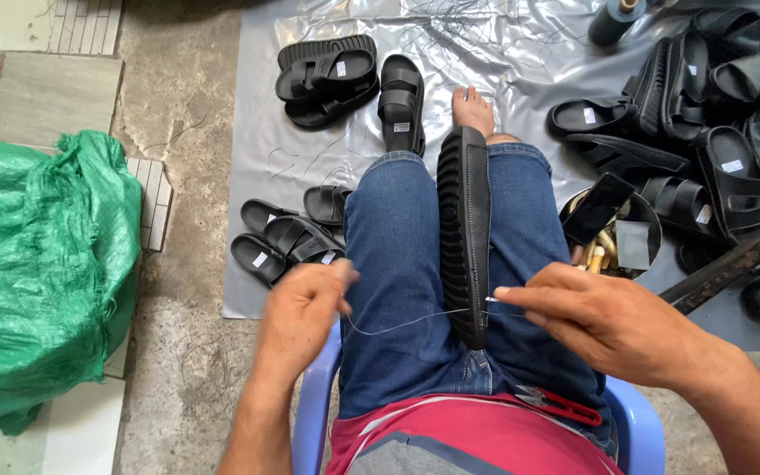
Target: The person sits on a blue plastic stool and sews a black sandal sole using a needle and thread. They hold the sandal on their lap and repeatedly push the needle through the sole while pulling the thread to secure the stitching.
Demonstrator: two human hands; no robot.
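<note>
The black sandal sole (464, 233) is standing on edge between the person's knees. The right hand (604, 318) is pinching a needle (491, 300) at its rim in a narrow grip; the left hand (303, 308) is gripping the thread (406, 323) tight. A round tin (653, 230) beside the right knee is holding a dark phone (597, 208) and small pale bits.

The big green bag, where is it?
In the head view, the crumpled green woven plastic sack sits on the floor at the far left, beside the grey plastic sheet and the person's left hand.
</note>
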